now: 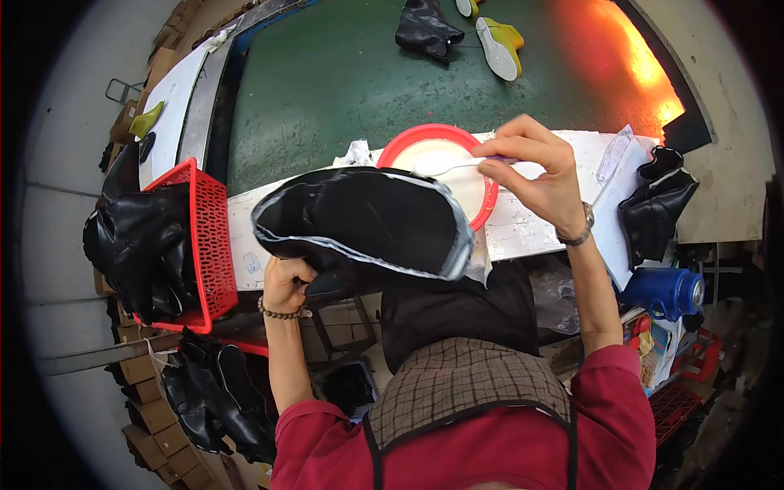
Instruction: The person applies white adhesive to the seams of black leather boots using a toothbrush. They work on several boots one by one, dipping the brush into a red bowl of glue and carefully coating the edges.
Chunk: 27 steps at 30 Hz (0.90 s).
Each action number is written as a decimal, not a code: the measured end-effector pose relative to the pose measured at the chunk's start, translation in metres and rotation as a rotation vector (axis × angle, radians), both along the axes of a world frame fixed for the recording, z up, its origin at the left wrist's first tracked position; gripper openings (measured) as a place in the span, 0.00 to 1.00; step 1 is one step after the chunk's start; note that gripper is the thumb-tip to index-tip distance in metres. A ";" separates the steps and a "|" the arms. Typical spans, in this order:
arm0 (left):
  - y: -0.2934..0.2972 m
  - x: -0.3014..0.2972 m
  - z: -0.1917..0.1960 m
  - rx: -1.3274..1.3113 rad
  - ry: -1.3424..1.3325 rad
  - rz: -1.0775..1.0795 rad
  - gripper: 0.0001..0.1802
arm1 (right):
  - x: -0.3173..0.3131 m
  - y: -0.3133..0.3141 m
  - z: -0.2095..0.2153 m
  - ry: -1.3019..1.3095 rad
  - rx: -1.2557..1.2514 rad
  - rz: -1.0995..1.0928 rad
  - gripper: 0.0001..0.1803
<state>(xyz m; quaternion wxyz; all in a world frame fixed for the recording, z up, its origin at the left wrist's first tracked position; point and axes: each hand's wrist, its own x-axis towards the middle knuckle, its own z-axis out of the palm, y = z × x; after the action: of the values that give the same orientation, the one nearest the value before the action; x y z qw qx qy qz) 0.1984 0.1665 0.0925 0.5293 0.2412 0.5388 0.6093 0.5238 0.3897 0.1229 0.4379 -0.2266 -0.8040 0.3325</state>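
Boot (371,216), white-edged underside up, is gripped by my left hand (287,284), left of the bowl (400,143). Over the bowl, my right hand (535,163) pinches a brush (441,166). Farther left of the bowl sits a basket (214,253); right, a flask (663,294).

Two hands (537,167), one brush (445,166), one red bowl (429,132), one raised black boot (376,216), three yellow shoes (513,37), one blue jug (663,292), one watch (582,229), one bracelet (282,312); boots (143,245) in the red basket (214,253) overlap too much to count.
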 end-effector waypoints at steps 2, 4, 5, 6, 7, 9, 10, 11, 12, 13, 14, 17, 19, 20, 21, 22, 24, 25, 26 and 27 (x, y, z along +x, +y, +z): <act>-0.008 -0.009 -0.029 0.041 -0.019 -0.010 0.08 | -0.013 0.002 0.013 0.018 0.116 0.062 0.09; -0.001 -0.002 -0.020 0.108 -0.075 0.037 0.07 | -0.011 0.004 0.010 -0.018 0.101 0.032 0.09; 0.002 0.003 -0.011 0.151 -0.115 0.089 0.06 | -0.009 0.005 0.007 -0.036 0.094 0.017 0.09; 0.002 0.003 -0.008 0.142 -0.150 0.151 0.06 | -0.001 0.004 0.003 -0.059 0.090 0.001 0.08; 0.001 0.002 -0.010 0.146 -0.156 0.165 0.07 | 0.007 0.003 -0.001 -0.054 0.069 -0.003 0.08; 0.001 -0.001 -0.013 0.155 -0.168 0.185 0.10 | 0.017 -0.002 -0.009 -0.046 0.018 -0.021 0.08; 0.003 0.001 -0.012 0.115 -0.196 0.144 0.12 | 0.016 -0.004 -0.011 -0.031 -0.026 -0.010 0.08; 0.005 0.003 -0.011 0.098 -0.219 0.094 0.16 | 0.016 -0.003 -0.010 -0.069 0.015 0.009 0.08; 0.005 0.005 -0.009 0.075 -0.236 0.045 0.20 | 0.012 -0.001 -0.003 -0.103 0.050 0.027 0.08; 0.005 0.007 -0.007 0.055 -0.253 -0.005 0.24 | 0.006 0.002 0.004 -0.137 0.091 0.045 0.08; 0.007 0.010 -0.006 0.046 -0.252 -0.067 0.25 | -0.001 0.004 0.006 -0.119 0.133 0.060 0.08; 0.012 0.017 -0.011 0.157 -0.147 -0.213 0.21 | -0.019 0.010 0.011 -0.054 0.151 0.132 0.08; 0.012 0.018 -0.018 0.208 -0.123 -0.249 0.18 | -0.023 0.012 0.015 -0.071 0.180 0.113 0.08; 0.012 0.017 -0.022 0.212 -0.143 -0.250 0.16 | -0.022 0.015 0.017 -0.069 0.211 0.106 0.08; 0.011 0.013 -0.022 0.076 -0.389 -0.224 0.16 | -0.020 0.017 0.019 -0.067 0.243 0.098 0.08; 0.010 0.011 -0.022 0.057 -0.349 -0.279 0.21 | -0.016 0.015 0.023 -0.074 0.228 0.082 0.08; 0.014 0.015 -0.009 -0.018 -0.303 -0.374 0.30 | -0.014 0.015 0.029 -0.121 0.250 0.114 0.08; 0.016 0.017 -0.006 -0.054 -0.290 -0.419 0.34 | -0.014 0.014 0.031 -0.145 0.257 0.129 0.08; 0.017 0.019 -0.004 -0.088 -0.276 -0.462 0.38 | -0.019 0.017 0.028 -0.149 0.272 0.166 0.07; 0.020 0.021 -0.002 -0.120 -0.262 -0.512 0.42 | -0.022 0.020 0.030 -0.155 0.278 0.196 0.07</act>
<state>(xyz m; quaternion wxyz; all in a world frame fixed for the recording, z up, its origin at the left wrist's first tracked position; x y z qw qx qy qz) 0.2198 0.1864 0.0910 0.7443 0.2568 0.4225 0.4489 0.5013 0.4093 0.1524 0.3673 -0.1095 -0.8917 0.2407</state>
